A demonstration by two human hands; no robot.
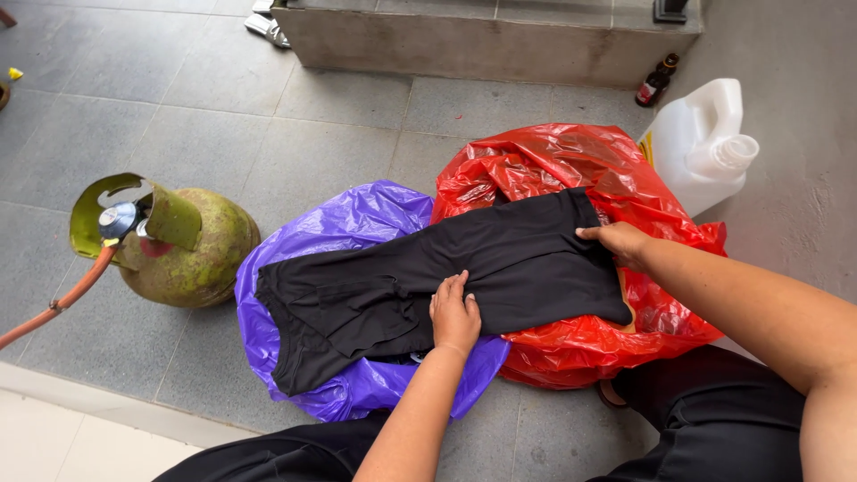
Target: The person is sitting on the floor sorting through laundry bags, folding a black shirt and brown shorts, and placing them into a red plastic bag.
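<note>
Across the purple bag [357, 232] and red bag [571, 161], flat-fingered left hand [455, 314] and right hand [618, 241] press the soft, light-looking black garment [500, 259], probably best gripped at its edges.

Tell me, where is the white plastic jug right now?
The white plastic jug stands on the floor at upper right, just behind the red bag and beside a small dark bottle.

Bare forearms, no sleeves; black trousers [714, 419] on the legs.
</note>
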